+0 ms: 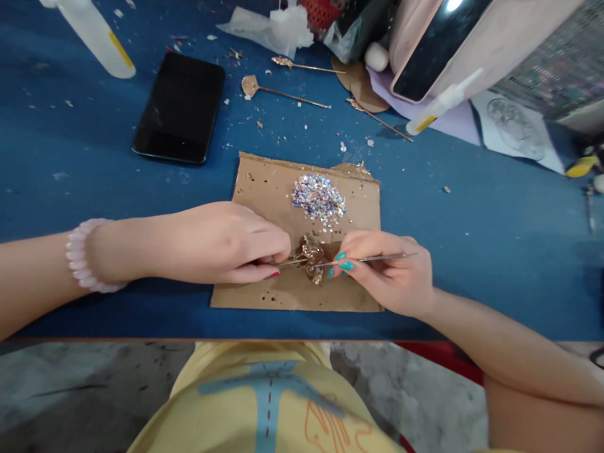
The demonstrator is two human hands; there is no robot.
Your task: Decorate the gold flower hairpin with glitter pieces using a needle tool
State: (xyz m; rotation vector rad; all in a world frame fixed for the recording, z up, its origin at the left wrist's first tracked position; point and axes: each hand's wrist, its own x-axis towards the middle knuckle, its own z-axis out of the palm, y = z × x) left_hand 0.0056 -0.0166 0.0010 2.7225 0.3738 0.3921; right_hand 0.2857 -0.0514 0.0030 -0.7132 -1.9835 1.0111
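My left hand [236, 245] is closed on the thin stem of a gold-coloured metal hairpin [311, 250], holding its ornate head above the cardboard. The head looks like a flower or butterfly; its exact shape is too small to tell. In my right hand [391, 267] a slim metal pick [382, 257] is pinched between thumb and fingers, its tip at the ornament. Just beyond the ornament lies a pile of small shiny rhinestones [318, 198] in blue, pink and clear tones. A piece of cardboard [264, 296] lies under both, with dark specks on it.
A black phone [182, 107] lies at the upper left near a white bottle [97, 41]. Gold hairpins [292, 95] rest farther back. At the upper right are a small glue bottle [438, 104], a propped phone [436, 47] and a paper drawing [516, 129].
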